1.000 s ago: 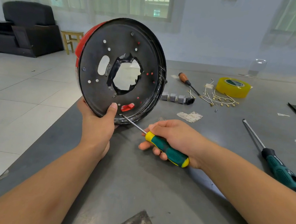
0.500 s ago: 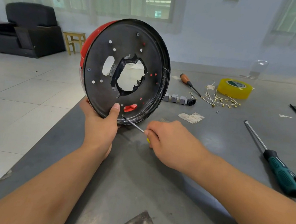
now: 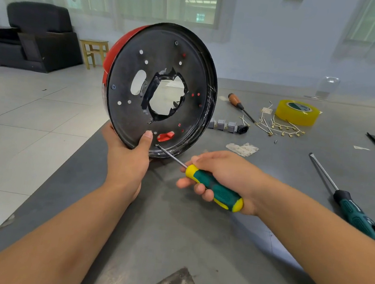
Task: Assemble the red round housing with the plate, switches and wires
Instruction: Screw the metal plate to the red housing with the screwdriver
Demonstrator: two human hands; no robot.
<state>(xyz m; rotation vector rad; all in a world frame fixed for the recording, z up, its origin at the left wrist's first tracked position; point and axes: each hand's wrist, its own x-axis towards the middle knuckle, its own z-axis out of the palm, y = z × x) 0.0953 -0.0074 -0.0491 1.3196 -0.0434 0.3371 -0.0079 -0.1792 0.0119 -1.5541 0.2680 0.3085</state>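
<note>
Left hand grips the upright red round housing; right hand grasps a green-yellow screwdriver, tip against the black plate

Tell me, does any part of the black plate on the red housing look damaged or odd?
Yes. The central opening of the black plate is jagged, with torn, bent edges, unlike the neat round and oval holes around it. The rim beside it shows pale scratches.

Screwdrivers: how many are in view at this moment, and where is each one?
3. The green-and-yellow screwdriver is gripped in the right hand, tip at the plate. A teal screwdriver lies on the table at right. An orange-handled one lies near the yellow tape roll.
</note>
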